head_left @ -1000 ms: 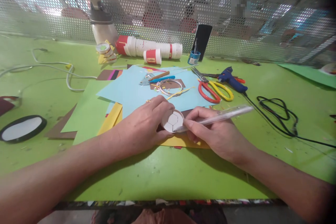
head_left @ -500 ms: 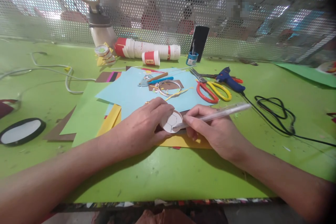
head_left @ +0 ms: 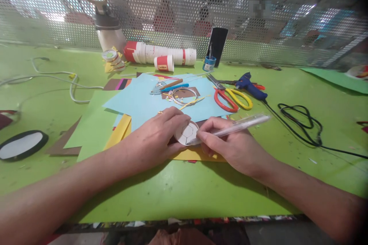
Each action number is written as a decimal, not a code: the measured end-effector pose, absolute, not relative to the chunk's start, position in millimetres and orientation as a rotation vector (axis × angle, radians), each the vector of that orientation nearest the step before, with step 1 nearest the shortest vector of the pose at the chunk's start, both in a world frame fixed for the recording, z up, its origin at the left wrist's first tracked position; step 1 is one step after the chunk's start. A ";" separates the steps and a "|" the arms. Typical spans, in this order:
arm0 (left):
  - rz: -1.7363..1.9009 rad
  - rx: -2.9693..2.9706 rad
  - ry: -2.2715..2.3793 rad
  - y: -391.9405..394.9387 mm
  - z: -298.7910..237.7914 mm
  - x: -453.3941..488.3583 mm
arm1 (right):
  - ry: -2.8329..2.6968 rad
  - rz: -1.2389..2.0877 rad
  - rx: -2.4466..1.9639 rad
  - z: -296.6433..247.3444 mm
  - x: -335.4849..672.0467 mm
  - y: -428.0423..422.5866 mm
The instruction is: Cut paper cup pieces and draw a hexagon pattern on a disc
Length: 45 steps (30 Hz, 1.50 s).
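A small white disc (head_left: 186,132), which looks like paper, carries black lines that form a hexagon with short spokes, like a football pattern. My left hand (head_left: 161,132) grips it by its left edge between thumb and fingers. In my right hand (head_left: 225,138) a clear-barrelled pen (head_left: 247,123) is held in a writing grip. The pen's tip rests on the lower part of the disc. Under both hands lie yellow paper (head_left: 186,155) and blue paper (head_left: 129,99).
Beyond my hands are scissors (head_left: 225,99), a blue glue gun (head_left: 250,86) with a black cord, a protractor (head_left: 157,88), blue and brown pens, and a ring of paper. Stacked paper cups (head_left: 161,51), a large flask (head_left: 109,28) and a phone (head_left: 217,46) stand along the perforated metal screen.
The pen tip has shifted slightly down and left on the disc, and my right hand with it. A short line at the disc's bottom now shows. My left hand keeps its grip.
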<state>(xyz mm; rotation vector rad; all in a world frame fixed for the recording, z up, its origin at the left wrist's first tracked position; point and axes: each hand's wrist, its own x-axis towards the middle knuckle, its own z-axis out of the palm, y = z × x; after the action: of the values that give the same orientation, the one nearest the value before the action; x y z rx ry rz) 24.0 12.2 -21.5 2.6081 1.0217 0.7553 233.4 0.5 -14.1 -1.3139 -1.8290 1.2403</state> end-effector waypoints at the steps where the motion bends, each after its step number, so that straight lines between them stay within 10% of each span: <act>1: 0.751 2.608 1.022 12.3 -21.1 23.8 | -1.830 1.236 -1.316 -13.5 233.3 0.3; 45: 0.808 2.455 1.200 7.9 -14.9 24.4 | -1.348 1.304 -1.057 -14.4 233.3 6.0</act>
<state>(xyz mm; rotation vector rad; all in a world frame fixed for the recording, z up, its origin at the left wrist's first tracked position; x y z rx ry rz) 24.4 7.9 -14.9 2.4549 1.1997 0.8076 233.3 6.0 -14.4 -1.0569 -1.3478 1.3042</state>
